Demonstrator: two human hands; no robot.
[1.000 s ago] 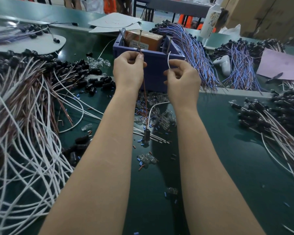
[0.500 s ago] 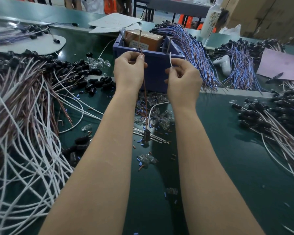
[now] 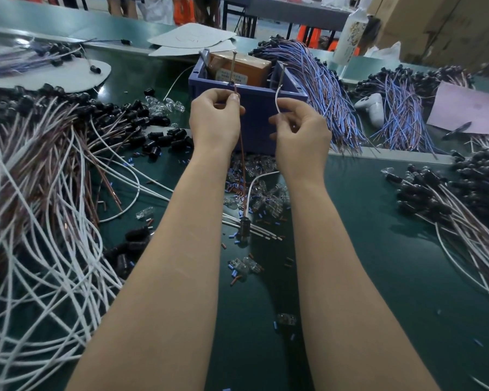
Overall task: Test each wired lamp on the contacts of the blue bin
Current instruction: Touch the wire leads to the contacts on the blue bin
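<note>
A blue bin [image 3: 261, 128] stands on the green table straight ahead, with two upright metal contact rods, one on the left [image 3: 233, 66] and one on the right [image 3: 281, 77]. My left hand [image 3: 213, 119] pinches a brown wire [image 3: 242, 165], its tip at the base of the left rod. A white wire [image 3: 277, 100] is pinched by my right hand [image 3: 299, 131], its tip rising toward the right rod. Both wires hang down to one black lamp socket [image 3: 244, 225] between my forearms. Whether the lamp glows is not visible.
A big heap of white and brown wired lamps [image 3: 40, 207] covers the left. Blue-wired bundles [image 3: 322, 86] lie right of the bin, more black-socket lamps [image 3: 463, 198] at the right. Loose clear bulbs [image 3: 263, 190] litter the middle. An orange box [image 3: 242, 67] sits inside the bin.
My right hand has shifted slightly, lifting the white wire's tip closer to the right rod. My left hand stays at the left rod.
</note>
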